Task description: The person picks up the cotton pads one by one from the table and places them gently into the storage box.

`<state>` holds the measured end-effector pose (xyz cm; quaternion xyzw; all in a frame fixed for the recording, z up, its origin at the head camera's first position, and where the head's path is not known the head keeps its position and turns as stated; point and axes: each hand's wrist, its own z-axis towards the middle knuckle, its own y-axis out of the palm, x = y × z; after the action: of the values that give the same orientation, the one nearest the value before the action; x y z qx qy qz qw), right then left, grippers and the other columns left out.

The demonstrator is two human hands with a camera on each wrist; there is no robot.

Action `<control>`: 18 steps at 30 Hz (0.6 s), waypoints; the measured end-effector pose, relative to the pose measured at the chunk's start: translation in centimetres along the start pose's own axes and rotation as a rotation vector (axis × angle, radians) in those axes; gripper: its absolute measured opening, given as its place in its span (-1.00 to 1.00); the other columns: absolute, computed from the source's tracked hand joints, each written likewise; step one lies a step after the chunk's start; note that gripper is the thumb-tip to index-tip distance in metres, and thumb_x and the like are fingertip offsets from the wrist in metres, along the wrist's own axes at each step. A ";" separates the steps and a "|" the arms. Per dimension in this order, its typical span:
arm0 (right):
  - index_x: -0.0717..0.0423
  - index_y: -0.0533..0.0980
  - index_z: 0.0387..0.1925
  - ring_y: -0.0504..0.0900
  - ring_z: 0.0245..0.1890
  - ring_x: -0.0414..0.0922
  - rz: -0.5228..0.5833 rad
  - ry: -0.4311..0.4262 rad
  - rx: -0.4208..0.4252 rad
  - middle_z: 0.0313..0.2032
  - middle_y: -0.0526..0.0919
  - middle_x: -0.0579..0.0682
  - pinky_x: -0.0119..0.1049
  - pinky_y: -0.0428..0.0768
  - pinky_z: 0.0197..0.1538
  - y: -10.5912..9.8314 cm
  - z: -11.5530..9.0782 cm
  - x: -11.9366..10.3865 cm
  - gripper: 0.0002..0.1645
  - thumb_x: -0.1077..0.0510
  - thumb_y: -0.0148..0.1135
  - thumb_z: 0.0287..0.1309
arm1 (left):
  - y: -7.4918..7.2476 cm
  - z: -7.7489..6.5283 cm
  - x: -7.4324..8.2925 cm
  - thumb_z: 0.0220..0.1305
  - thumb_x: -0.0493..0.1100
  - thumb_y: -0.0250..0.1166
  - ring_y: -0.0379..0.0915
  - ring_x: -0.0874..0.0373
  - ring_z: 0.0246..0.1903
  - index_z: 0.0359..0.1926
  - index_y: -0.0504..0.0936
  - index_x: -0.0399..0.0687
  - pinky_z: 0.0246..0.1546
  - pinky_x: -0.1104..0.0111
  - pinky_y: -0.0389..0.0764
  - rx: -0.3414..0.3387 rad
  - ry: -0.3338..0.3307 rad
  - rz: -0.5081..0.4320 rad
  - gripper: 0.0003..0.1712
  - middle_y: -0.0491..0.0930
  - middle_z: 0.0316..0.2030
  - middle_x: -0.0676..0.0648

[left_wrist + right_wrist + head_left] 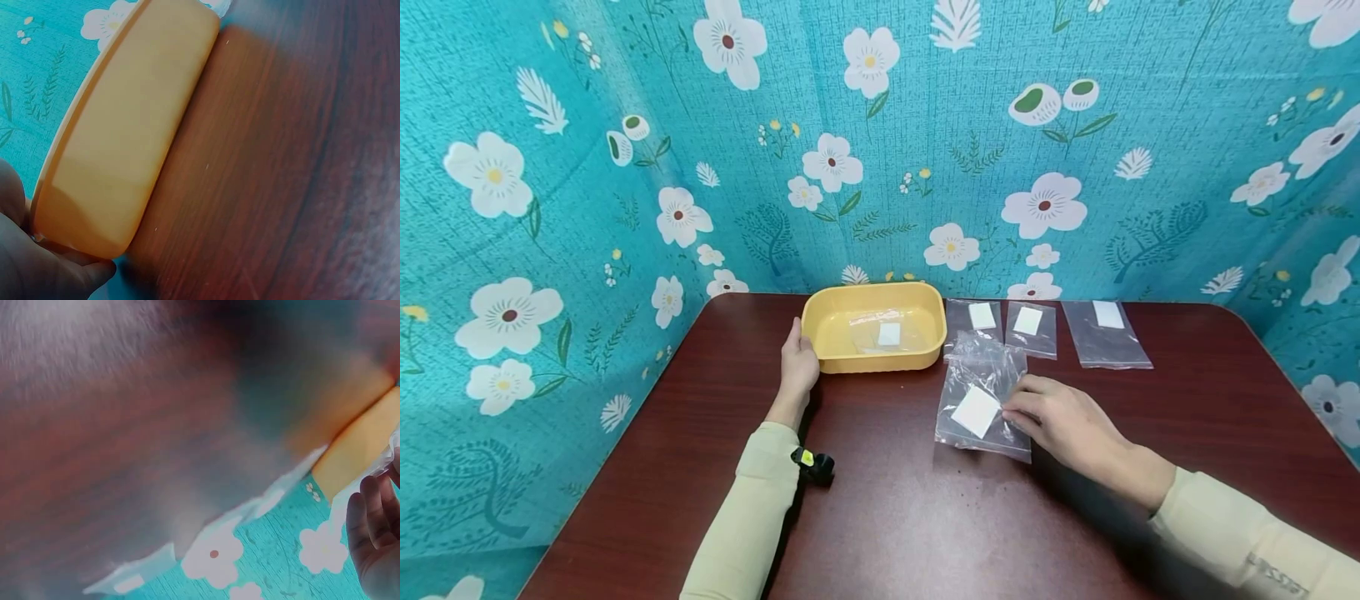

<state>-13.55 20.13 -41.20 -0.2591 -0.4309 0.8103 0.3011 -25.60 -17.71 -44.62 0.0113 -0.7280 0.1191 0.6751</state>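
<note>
While our left grip (799,367) holds the yellow plastic tub (880,363), our right grip (1067,418) pinches a clear, white-patched plastic bag (976,410) above the brown bench (895,508). We judge the bag light, slippery, best edge-held.

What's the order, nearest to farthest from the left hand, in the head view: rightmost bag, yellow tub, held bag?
1. Yellow tub: touching the left hand.
2. Held bag: right of the tub, in the right hand.
3. Rightmost bag: back row, right end.
</note>
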 end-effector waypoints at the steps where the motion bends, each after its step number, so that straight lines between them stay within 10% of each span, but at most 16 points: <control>1: -0.04 0.75 -0.36 0.55 -0.40 -0.32 -0.001 -0.004 0.008 -0.38 0.59 -0.21 -0.26 0.65 -0.36 -0.3 0.2 0.0 -0.76 0.25 0.64 -0.14 | 0.0 0.0 0.0 0.65 -0.22 -0.31 -0.27 0.13 0.53 0.62 -0.17 0.00 0.48 0.25 -0.02 0.001 0.001 0.002 -0.38 -0.17 0.59 -0.01; 18: -0.01 0.76 -0.33 0.56 -0.41 -0.26 -0.031 -0.016 0.057 -0.36 0.61 -0.17 -0.24 0.64 -0.41 -3.6 2.1 -0.3 -0.71 0.23 0.66 -0.19 | -0.1 0.0 0.0 0.65 -0.22 -0.32 -0.28 0.11 0.53 0.62 -0.19 0.01 0.49 0.23 -0.03 -0.007 0.002 0.002 -0.37 -0.18 0.59 -0.01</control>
<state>-13.80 20.38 -37.10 -0.2373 -0.4140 0.8195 0.3174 -25.60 -17.77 -44.58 0.0080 -0.7277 0.1173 0.6758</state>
